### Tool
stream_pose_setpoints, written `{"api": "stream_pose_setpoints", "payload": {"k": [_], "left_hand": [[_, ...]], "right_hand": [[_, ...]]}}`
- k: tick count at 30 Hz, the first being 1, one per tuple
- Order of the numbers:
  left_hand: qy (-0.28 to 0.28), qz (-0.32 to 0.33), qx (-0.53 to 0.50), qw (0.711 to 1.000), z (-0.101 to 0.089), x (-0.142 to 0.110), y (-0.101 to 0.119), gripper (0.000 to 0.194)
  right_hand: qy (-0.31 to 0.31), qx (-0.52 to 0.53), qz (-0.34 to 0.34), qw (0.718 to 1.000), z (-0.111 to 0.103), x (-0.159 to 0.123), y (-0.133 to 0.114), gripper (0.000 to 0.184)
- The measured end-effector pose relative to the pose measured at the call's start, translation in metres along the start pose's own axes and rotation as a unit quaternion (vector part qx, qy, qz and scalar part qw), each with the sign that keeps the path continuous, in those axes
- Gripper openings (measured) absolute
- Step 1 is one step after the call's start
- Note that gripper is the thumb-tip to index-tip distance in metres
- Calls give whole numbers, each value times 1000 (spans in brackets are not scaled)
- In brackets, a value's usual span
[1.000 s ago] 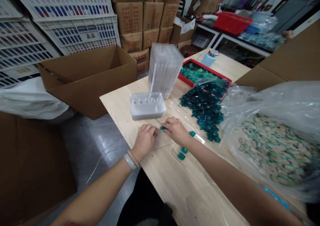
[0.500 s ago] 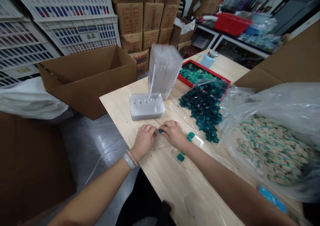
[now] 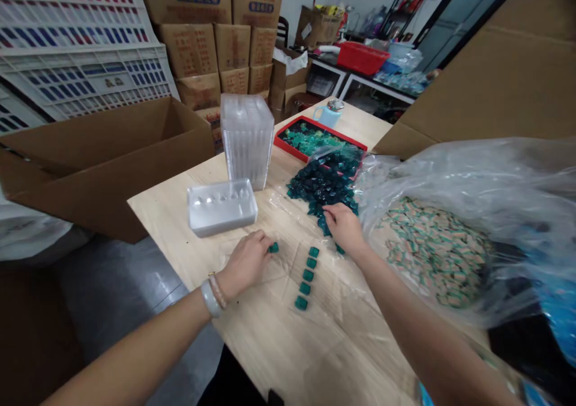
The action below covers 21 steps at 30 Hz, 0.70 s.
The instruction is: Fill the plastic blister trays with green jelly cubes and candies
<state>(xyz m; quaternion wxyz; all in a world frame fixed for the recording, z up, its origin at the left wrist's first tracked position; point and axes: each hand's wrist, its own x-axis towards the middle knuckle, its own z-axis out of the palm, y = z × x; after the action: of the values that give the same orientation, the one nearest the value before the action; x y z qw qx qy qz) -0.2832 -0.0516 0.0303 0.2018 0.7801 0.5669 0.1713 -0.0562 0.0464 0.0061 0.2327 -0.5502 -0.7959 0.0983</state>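
My left hand [image 3: 248,263] lies with curled fingers over a thin clear plastic tray [image 3: 281,268], gripping its near part. One green jelly-like piece [image 3: 273,247] sits right at its fingertips. To the right, a second clear tray [image 3: 292,289] carries a row of several green pieces [image 3: 308,275]. My right hand [image 3: 345,226] reaches to the near side of a heap of dark teal jelly-like pieces [image 3: 321,184]. Its thumb and forefinger are pinched together on a teal piece, mostly hidden against the heap.
A white tray stack [image 3: 222,208] and a tall stack of clear trays [image 3: 247,142] stand behind my left hand. Beyond the heap lies a red-rimmed tray [image 3: 288,148] near a blue mug [image 3: 328,115]. A plastic bag of striped pieces [image 3: 432,250] lies right; an open carton [image 3: 112,148] stands left.
My right hand has left the piece beside my left hand and moved right to the heap. My left hand stays by the clear tray. The view has turned right, showing the full green row.
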Motion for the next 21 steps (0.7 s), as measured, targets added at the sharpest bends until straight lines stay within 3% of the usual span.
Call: {"api": "stream_pose_setpoints", "payload": {"k": [4, 7, 9, 12, 14, 18, 20, 21], "left_hand": [[59, 18, 21, 998, 3, 63, 15, 17], [78, -65, 41, 994, 16, 125, 14, 17], [66, -111, 47, 991, 25, 151, 8, 18], [59, -109, 32, 992, 31, 157, 0, 15], [84, -97, -23, 991, 32, 150, 0, 16], [118, -123, -193, 966, 32, 140, 10, 17], [75, -164, -311, 933, 33, 142, 18, 20], [44, -185, -376, 907, 34, 142, 23, 20]], "right_hand": [[-19, -28, -38, 999, 17, 44, -4, 27], [-60, -52, -29, 996, 30, 63, -12, 22], [-58, 2, -17, 998, 31, 64, -8, 19], [-32, 187, 66, 980, 24, 52, 6, 18], [-46, 341, 156, 926, 18, 43, 11, 21], [-44, 573, 308, 759, 11, 31, 6, 17], [-26, 614, 342, 711, 8, 29, 1, 15], [-19, 622, 347, 702, 7, 27, -1, 16]]}}
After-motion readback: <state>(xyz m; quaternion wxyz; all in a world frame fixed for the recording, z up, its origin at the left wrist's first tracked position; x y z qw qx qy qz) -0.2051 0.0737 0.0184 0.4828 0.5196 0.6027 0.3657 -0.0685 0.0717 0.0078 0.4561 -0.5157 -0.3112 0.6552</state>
